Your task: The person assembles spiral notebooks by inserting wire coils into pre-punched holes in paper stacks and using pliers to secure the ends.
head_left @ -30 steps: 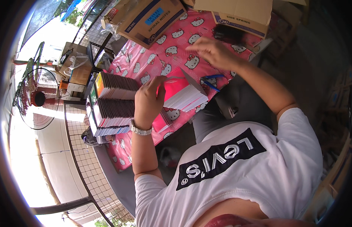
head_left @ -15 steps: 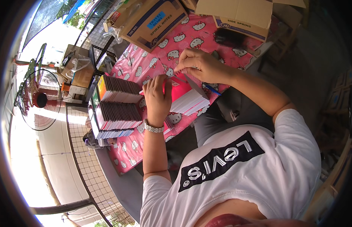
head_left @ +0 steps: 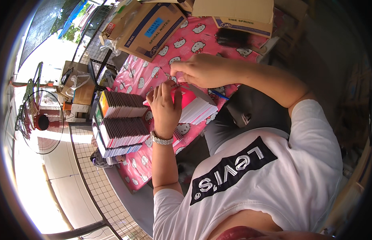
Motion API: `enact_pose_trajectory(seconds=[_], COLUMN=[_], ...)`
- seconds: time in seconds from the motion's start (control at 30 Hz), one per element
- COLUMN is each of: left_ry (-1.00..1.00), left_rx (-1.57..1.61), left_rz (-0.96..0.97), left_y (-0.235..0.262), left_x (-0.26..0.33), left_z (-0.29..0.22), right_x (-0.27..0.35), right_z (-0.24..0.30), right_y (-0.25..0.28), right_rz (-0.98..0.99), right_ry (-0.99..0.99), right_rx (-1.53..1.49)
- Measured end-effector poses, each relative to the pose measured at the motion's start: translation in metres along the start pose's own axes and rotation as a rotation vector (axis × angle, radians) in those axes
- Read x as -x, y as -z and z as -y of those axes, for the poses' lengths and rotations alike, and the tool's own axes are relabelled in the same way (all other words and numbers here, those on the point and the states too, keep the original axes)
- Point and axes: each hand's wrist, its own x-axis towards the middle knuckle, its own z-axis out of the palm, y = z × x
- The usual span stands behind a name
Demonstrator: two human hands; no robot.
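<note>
A stack of notebooks with a bright pink cover on top point(head_left: 199, 109) lies at the table's near edge, its white page edges toward me. My left hand point(head_left: 166, 105) is closed over the left part of the top pink notebook, fingers curled at its far edge. Just right of it, my right hand point(head_left: 198, 70) hovers above the same edge with thumb and fingers pinched together. Whatever is in that pinch is too small to make out. A blue pen-like thing point(head_left: 219, 94) lies beside the stack on the right.
Several stacks of spiral-bound notebooks point(head_left: 124, 126) stand at the left on the pink patterned tablecloth point(head_left: 140, 83). Cardboard boxes point(head_left: 152, 32) line the far side, with a pile of black spiral coils point(head_left: 232, 38) near the right one. A fan point(head_left: 42, 122) stands further left.
My right hand has moved left along the notebook's far edge, closer to my left hand. My left hand stays on the notebook. The whole view has shifted slightly.
</note>
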Motion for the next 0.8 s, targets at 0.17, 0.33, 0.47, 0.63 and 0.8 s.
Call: enact_pose_trajectory(seconds=[0.17, 0.33, 0.47, 0.63, 0.8], left_ry=[-0.010, -0.033, 0.143, 0.172, 0.105], left_rx=[0.077, 0.053, -0.085, 0.033, 0.106], left_rz=[-0.025, 0.036, -0.064, -0.058, -0.051], left_y=[0.000, 0.002, 0.002, -0.001, 0.001], left_x=[0.007, 0.004, 0.014, 0.028, 0.007], left_z=[0.009, 0.010, 0.004, 0.027, 0.013], right_x=[-0.016, -0.009, 0.012, -0.054, -0.074], right_z=[-0.027, -0.192, -0.222, -0.093, -0.055], right_y=[-0.012, -0.091, -0.124, -0.022, 0.028], right_rz=[0.138, -0.029, -0.005, 0.283, 0.793], right_ry=[-0.128, -0.740, -0.604, -0.194, -0.108], right_rx=[-0.470, 0.371, 0.476, -1.144, -0.164])
